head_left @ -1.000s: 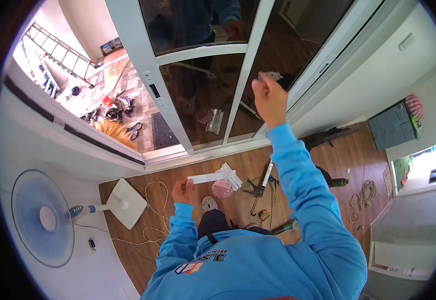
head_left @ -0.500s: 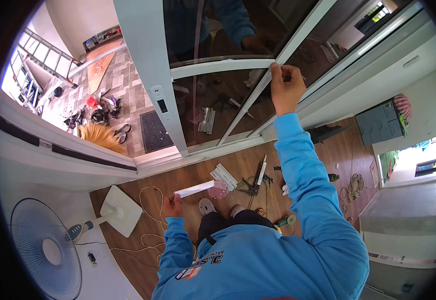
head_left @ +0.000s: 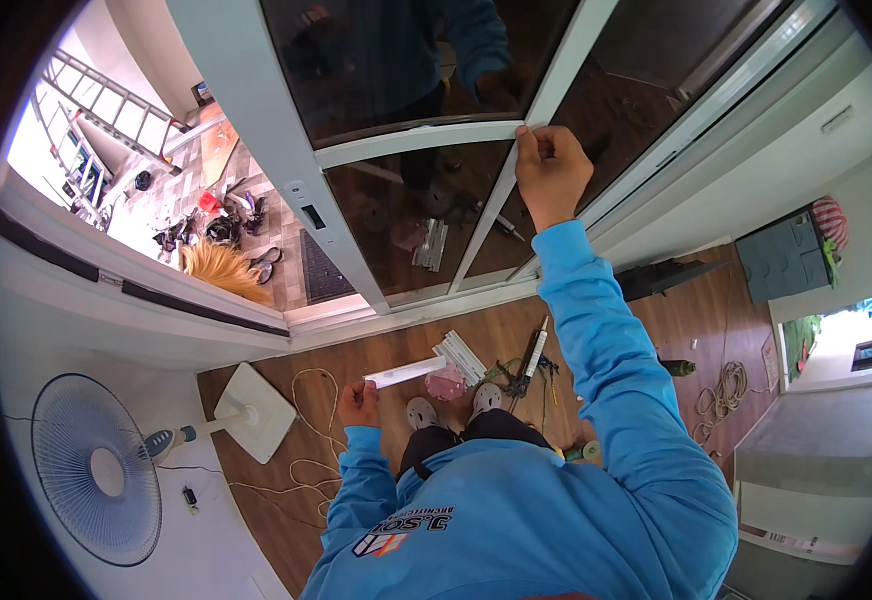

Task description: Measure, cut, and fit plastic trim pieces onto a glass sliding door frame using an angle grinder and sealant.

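Note:
My left hand (head_left: 358, 404) is closed on one end of a flat white strip (head_left: 406, 373), held low in front of me above the floor. Raised to the right, my right hand (head_left: 554, 175) has its fingers curled and pinched at the edge of the white door frame (head_left: 568, 62). That spot is beside the joint where a white crossbar (head_left: 416, 142) meets the upright. Dark glass panels fill the door above and below the bar and reflect my body. What lies between the right fingertips, apart from the frame edge, is hidden.
Near my feet lie several white strips (head_left: 464, 357), a pink bundle (head_left: 445, 384) and a caulking gun (head_left: 534, 350). A fan (head_left: 106, 470) and loose cord (head_left: 301, 480) are at left. Through the doorway stand ladders (head_left: 116, 110). Coiled rope (head_left: 721, 400) and grey drawers (head_left: 781, 255) are at right.
My view has shifted, so the door appears further left and the floor items further right. Both hands keep their holds, the left on the strip, the right at the frame joint.

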Tool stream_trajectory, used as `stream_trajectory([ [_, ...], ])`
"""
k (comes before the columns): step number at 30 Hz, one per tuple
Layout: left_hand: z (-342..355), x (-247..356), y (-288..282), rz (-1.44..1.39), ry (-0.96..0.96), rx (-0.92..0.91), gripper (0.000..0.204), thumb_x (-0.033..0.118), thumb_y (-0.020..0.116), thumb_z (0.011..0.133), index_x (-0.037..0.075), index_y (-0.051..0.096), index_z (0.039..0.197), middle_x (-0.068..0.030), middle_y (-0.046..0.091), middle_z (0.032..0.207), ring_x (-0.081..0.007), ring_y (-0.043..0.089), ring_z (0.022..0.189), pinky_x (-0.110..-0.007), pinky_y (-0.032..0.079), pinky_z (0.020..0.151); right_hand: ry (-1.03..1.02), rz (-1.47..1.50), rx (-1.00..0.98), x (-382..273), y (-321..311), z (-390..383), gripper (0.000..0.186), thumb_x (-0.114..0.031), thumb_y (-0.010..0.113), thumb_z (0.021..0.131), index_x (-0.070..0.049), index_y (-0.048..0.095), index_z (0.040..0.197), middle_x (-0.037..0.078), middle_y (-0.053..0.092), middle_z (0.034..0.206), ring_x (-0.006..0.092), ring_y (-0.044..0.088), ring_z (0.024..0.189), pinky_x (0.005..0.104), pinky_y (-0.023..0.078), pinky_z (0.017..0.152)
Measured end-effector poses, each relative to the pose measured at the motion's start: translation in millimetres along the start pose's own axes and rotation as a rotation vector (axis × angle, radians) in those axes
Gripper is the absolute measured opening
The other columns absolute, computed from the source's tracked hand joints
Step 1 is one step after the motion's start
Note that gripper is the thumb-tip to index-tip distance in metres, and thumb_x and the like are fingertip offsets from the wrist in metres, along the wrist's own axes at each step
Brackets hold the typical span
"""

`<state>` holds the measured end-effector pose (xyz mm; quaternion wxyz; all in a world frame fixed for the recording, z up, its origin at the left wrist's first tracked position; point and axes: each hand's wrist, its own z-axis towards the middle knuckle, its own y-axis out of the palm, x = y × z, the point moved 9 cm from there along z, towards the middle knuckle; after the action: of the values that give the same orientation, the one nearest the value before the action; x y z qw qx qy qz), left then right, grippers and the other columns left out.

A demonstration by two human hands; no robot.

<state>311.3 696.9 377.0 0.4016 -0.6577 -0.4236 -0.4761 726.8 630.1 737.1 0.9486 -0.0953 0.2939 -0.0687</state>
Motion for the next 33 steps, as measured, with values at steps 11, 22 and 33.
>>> stream_trajectory([
  [11, -28.9, -3.1, 8.5, -0.023, -0.016, 0.045, 0.022, 0.020, 0.064, 0.085, -0.001, 0.057, 0.083, -0.0052, 0.062, 0.069, -0.0095, 0.057, 0.060, -0.023, 0.047, 0.056, 0.003, -0.094, -0.064, -8.5, 3.4, 5.0, 0.014, -0.010, 0.067, 0.072, -0.005, 0.056, 0.067, 0.010, 0.057, 0.065, 0.0289, 0.057, 0.056, 0.0386, 0.045, 0.051],
  [22, -28.2, -12.6, -11.0, -0.064, -0.068, 0.105, 0.023, 0.020, 0.065, 0.084, -0.001, 0.056, 0.082, -0.0050, 0.061, 0.069, -0.0094, 0.056, 0.060, -0.023, 0.046, 0.057, -0.018, -0.095, -0.005, -17.8, 2.9, 2.0, 0.012, -0.007, 0.064, 0.072, -0.004, 0.054, 0.066, 0.010, 0.056, 0.066, 0.0307, 0.055, 0.057, 0.0398, 0.044, 0.051],
  [33, -15.6, -20.8, -19.8, -0.097, -0.062, 0.099, 0.023, 0.020, 0.065, 0.084, -0.001, 0.056, 0.082, -0.0048, 0.060, 0.070, -0.0094, 0.055, 0.060, -0.022, 0.046, 0.056, -0.010, -0.152, -0.025, -15.6, 8.6, 4.1, 0.014, -0.007, 0.064, 0.072, -0.004, 0.052, 0.064, 0.010, 0.055, 0.066, 0.0313, 0.055, 0.057, 0.0401, 0.043, 0.051],
])
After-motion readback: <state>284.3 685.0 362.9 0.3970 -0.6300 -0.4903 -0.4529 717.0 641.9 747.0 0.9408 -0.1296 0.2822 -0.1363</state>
